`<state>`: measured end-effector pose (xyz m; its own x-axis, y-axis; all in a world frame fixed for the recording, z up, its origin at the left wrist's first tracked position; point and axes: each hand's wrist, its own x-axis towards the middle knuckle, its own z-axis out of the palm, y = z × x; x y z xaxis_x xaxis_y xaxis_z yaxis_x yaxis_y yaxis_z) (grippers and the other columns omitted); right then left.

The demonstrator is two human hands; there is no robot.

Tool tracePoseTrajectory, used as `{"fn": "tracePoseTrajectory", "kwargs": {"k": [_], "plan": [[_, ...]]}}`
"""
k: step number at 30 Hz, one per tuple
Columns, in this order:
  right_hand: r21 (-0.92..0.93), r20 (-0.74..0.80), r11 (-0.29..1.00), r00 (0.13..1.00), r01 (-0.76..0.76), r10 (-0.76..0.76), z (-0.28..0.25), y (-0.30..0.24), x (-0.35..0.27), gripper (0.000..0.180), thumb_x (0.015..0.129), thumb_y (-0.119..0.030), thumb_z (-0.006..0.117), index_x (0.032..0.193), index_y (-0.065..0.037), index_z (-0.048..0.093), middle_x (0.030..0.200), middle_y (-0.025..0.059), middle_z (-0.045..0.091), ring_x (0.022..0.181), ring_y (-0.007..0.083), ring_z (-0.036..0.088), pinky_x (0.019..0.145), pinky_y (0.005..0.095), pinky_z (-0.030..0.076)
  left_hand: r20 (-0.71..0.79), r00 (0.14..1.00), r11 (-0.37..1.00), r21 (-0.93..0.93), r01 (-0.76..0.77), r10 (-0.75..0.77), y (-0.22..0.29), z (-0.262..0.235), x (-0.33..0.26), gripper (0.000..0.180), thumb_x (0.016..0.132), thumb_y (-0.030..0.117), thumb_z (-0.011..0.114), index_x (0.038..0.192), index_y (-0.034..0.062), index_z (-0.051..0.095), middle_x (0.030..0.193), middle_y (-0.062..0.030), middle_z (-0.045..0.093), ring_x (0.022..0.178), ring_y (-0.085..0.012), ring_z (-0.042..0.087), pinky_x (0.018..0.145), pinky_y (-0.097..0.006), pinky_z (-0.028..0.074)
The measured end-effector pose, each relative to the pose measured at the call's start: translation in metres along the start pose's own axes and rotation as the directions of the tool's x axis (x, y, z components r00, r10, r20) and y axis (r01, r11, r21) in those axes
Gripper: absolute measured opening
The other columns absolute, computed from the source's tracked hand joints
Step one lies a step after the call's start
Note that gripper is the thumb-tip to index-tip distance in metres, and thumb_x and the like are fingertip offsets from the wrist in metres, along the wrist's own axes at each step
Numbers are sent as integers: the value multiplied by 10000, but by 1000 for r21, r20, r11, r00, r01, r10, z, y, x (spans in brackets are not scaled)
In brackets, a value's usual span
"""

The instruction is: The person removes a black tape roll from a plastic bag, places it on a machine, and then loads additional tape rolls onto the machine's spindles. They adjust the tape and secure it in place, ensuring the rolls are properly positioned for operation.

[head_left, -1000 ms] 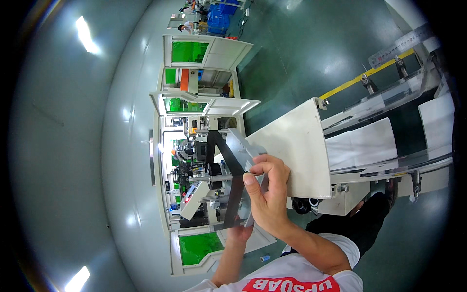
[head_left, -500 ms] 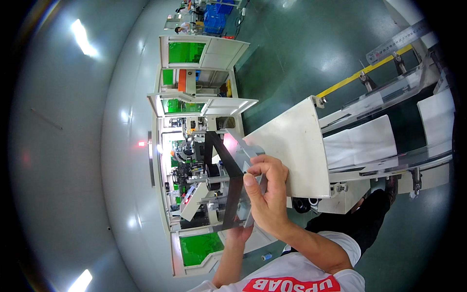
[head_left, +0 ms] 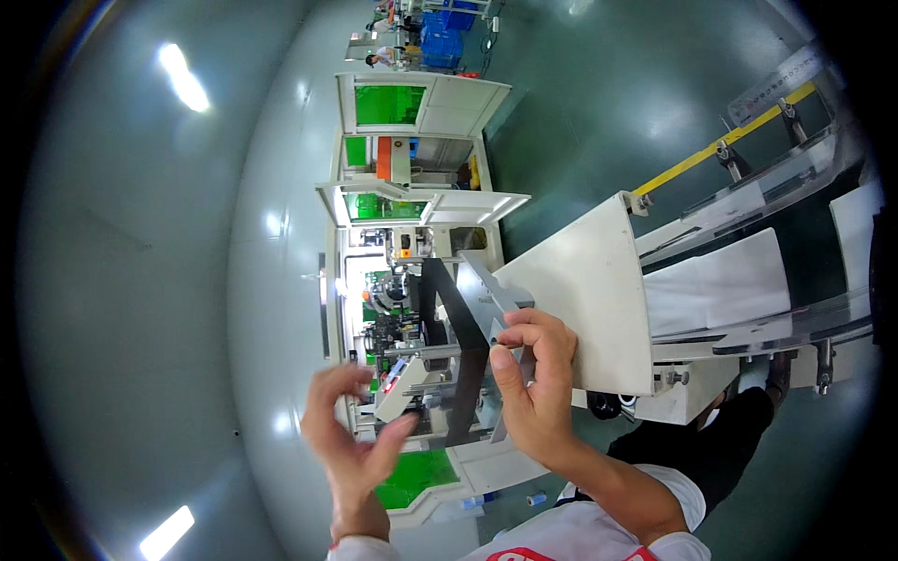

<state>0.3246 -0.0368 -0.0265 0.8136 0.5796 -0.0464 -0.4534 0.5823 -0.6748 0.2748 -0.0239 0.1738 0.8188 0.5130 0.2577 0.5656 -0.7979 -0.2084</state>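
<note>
My right hand (head_left: 531, 385) grips a thin flat panel, dark on one face and pale grey on the other (head_left: 468, 337), held up in front of me near the middle of the view. My left hand (head_left: 351, 439) is raised to the left of it, blurred, fingers spread and holding nothing. Its fingertips are close to the panel's lower end but apart from it. Behind the panel stands a white machine with green windows (head_left: 412, 201).
A white conveyor housing (head_left: 589, 299) with white sheets (head_left: 720, 280) on its belt runs at the right. A yellow rail (head_left: 711, 150) crosses the green floor beyond it. Blue crates (head_left: 454, 19) and a distant person are at the top. My dark trouser leg shows at the lower right.
My left hand has come off the panel's lower end and now hovers spread to the left, in motion. The right hand still holds the panel in about the same place.
</note>
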Motion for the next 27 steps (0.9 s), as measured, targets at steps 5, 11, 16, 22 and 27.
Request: {"fn": "tracePoseTrajectory", "kwargs": {"k": [5, 11, 16, 22, 27], "plan": [[-14, -11, 999, 999, 51, -51, -4, -1, 6, 186, 931, -160, 656, 1050, -35, 585, 1177, 153, 577, 1096, 327, 472, 974, 436, 357, 337, 941, 998, 53, -32, 12, 13, 36, 42, 404, 731, 224, 858, 957, -29, 639, 865, -157, 668, 769, -286, 665, 691, -357, 529], [-15, 17, 999, 999, 40, -40, -2, 1, 2, 186, 922, -153, 660, 1045, -34, 588, 1170, 155, 581, 1082, 330, 476, 967, 445, 354, 372, 926, 997, 43, 60, -71, 4, 41, 36, 306, 750, 185, 837, 826, -30, 633, 664, -112, 621, 546, -236, 610, 514, -310, 482], [-12, 6, 999, 999, 44, -43, -2, 2, 4, 180, 922, -152, 656, 1040, -33, 589, 1167, 157, 585, 1067, 326, 484, 964, 445, 351, 357, 930, 994, 99, 49, -82, 7, 44, 42, 288, 749, 171, 824, 719, -3, 596, 569, -89, 560, 485, -212, 542, 456, -304, 411], [-20, 9, 999, 999, 45, -45, -3, 0, 4, 183, 931, -164, 650, 1041, -32, 589, 1168, 157, 587, 1069, 322, 486, 960, 446, 354, 350, 932, 993, 104, 60, -93, 2, 45, 40, 295, 735, 170, 817, 673, 16, 573, 529, -79, 518, 466, -216, 506, 445, -319, 383], [-16, 9, 999, 999, 46, -46, -2, 0, 4, 185, 930, -167, 651, 1043, -33, 590, 1165, 157, 586, 1066, 323, 485, 961, 447, 355, 332, 938, 993, 96, 71, -99, 5, 47, 40, 293, 734, 164, 813, 668, 13, 570, 528, -79, 512, 473, -221, 509, 451, -317, 389]]}}
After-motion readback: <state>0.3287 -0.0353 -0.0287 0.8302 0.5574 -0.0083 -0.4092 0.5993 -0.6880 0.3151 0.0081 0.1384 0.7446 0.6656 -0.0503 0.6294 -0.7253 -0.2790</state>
